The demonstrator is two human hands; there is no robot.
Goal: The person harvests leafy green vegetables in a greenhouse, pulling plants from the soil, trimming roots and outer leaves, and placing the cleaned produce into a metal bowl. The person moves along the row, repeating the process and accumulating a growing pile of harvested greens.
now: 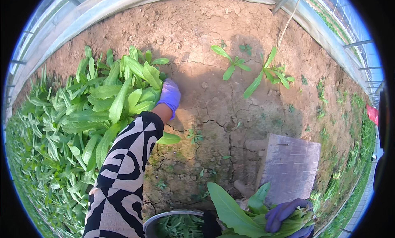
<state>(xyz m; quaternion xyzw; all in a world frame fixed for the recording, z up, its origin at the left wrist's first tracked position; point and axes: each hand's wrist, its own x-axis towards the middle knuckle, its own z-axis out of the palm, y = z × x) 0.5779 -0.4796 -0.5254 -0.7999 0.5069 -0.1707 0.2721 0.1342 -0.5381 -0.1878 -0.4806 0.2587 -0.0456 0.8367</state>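
My left hand (pixel 169 96), in a purple glove, reaches to the right edge of a dense stand of leafy green plants (pixel 108 96). It touches the outer leaves low near the soil; its fingertips are hidden among them, so the grip cannot be made out. At the lower right my right hand (pixel 282 215), gloved in a darker purple, is closed around a bunch of cut leafy greens (pixel 240 213). Broad leaves spread leftward from that bunch, and its pale stem ends point right.
A bucket (pixel 174 212) with small green leaves inside stands at the bottom centre. A low wooden stool (pixel 291 167) is on the cracked soil (pixel 209 108). Two separate leafy plants (pixel 236 62) (pixel 271 73) grow farther off. Plastic sheeting (pixel 101 9) borders the bed.
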